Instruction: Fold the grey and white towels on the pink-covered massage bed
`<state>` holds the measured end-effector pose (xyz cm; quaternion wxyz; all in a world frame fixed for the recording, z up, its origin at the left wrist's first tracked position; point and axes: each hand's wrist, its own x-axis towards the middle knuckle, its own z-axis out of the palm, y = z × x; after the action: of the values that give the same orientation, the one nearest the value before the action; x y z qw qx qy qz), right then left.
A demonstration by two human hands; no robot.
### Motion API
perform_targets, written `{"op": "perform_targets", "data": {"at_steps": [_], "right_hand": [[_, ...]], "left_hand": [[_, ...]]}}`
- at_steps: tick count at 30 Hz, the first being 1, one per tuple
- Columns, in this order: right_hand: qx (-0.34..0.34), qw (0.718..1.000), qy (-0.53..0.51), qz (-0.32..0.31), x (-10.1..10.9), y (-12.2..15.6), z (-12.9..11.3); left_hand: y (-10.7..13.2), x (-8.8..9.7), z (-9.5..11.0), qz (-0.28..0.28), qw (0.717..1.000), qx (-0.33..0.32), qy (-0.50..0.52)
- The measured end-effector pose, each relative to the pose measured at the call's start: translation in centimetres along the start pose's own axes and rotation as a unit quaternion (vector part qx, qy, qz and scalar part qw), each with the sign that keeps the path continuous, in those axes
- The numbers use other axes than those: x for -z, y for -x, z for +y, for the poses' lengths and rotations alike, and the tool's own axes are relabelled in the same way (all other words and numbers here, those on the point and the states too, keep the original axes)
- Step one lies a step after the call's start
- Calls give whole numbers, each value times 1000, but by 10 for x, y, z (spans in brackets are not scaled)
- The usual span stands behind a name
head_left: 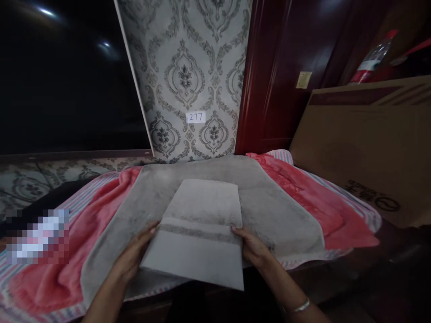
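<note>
Holding the pale flat piece by its two side edges, the left hand and the right hand grasp it in the lower middle of the frame, the right thumb lying on top. Under it, the gray cloth seems already well spread, with pink fabric showing at lower left and at right. A darker band crosses the piece (fold or gap, I cannot tell). In my judgement, the handling is halfway: the piece is not yet released.
</note>
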<state>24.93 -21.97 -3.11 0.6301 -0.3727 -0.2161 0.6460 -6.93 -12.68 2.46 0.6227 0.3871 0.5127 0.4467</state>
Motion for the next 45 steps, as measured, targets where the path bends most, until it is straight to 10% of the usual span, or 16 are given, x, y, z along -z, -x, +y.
{"op": "perform_targets", "data": {"at_steps": [7, 14, 22, 29, 36, 45], "right_hand": [[-21, 998, 3, 66, -13, 3, 9], [4, 998, -38, 45, -47, 25, 44], [-76, 968, 238, -5, 9, 42, 3], [187, 912, 361, 60, 10, -49, -65], [90, 881, 464, 36, -26, -144, -65], [-2, 884, 465, -45, -56, -173, -63]], "left_hand": [[51, -24, -64, 54, 948, 24, 314], [79, -73, -75, 90, 967, 56, 233], [76, -19, -42, 123, 986, 43, 108], [72, 18, -25, 179, 976, 88, 91], [73, 24, -27, 178, 973, 104, 107], [73, 28, -36, 190, 976, 64, 82]]}}
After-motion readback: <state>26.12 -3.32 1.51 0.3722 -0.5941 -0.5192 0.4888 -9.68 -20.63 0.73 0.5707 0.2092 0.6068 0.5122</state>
